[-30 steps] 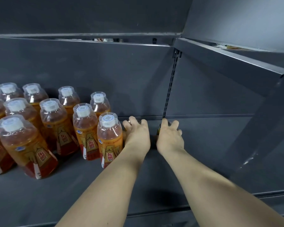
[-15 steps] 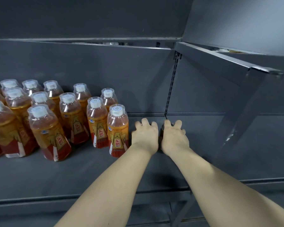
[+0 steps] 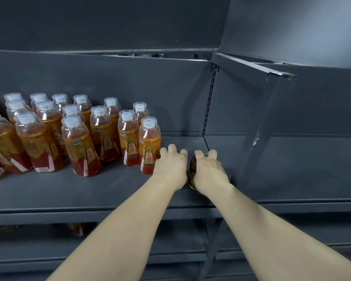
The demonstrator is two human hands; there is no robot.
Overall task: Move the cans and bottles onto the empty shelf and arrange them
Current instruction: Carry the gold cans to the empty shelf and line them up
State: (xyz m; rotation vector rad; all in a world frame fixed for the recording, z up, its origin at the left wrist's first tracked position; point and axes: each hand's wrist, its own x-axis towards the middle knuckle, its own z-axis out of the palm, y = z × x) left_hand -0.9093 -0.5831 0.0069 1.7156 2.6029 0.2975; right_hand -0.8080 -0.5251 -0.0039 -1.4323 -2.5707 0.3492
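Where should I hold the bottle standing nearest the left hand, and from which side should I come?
Wrap the labelled body of the bottle from the front: it stands upright, other bottles crowd its left and rear, and the left hand blocks its right.

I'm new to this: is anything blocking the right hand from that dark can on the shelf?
Nothing visible: the right hand grips the can. The left hand sits between it and the nearest bottle.
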